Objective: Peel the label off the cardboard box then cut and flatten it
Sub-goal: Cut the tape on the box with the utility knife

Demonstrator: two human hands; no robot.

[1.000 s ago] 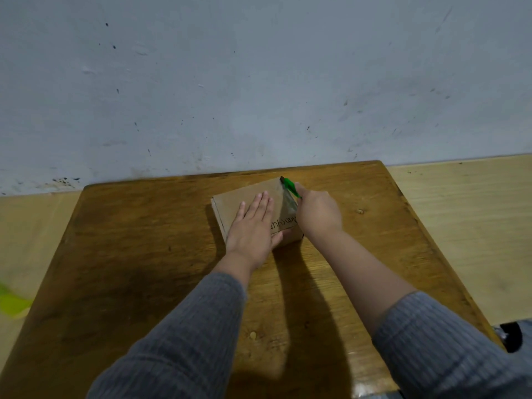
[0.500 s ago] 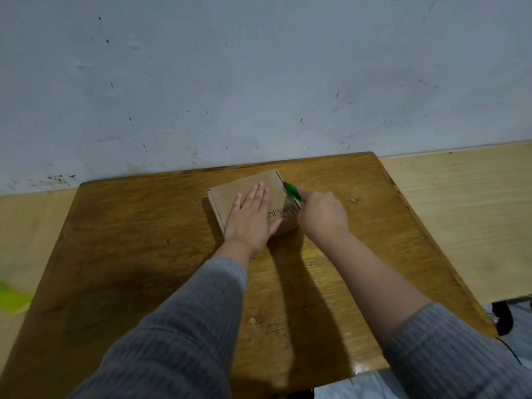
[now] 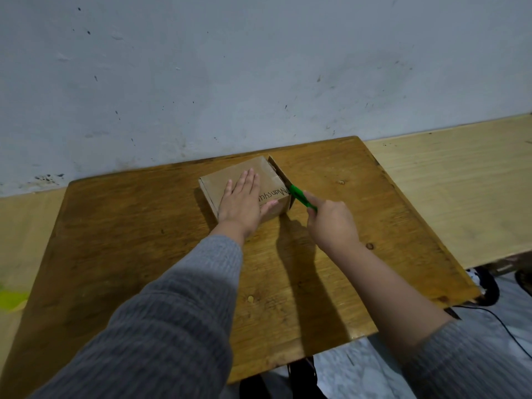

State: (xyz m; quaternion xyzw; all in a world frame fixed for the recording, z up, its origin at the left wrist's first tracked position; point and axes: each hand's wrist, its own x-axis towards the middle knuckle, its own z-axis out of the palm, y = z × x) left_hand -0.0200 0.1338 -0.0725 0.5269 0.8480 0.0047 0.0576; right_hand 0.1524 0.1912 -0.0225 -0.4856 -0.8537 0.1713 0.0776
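A small brown cardboard box (image 3: 260,175) with black handwriting on top sits near the far middle of the wooden table (image 3: 144,240). My left hand (image 3: 243,198) lies flat on the box top, fingers spread, pressing it down. My right hand (image 3: 331,223) grips a green-handled cutter (image 3: 300,197), whose tip meets the box's right near corner. The right side flap (image 3: 277,171) of the box stands slightly away from the top edge. No label shows on the visible faces.
A grey-white wall (image 3: 259,67) rises directly behind the table. A pale wooden surface (image 3: 460,182) adjoins the table on the right. A yellow-green object (image 3: 11,299) sits at the far left edge. Black cables (image 3: 506,326) lie on the floor at lower right.
My right hand has drawn the green cutter along the box's right edge from the far corner toward me. The right side flap now gapes from the top. My left hand stays flat on the box.
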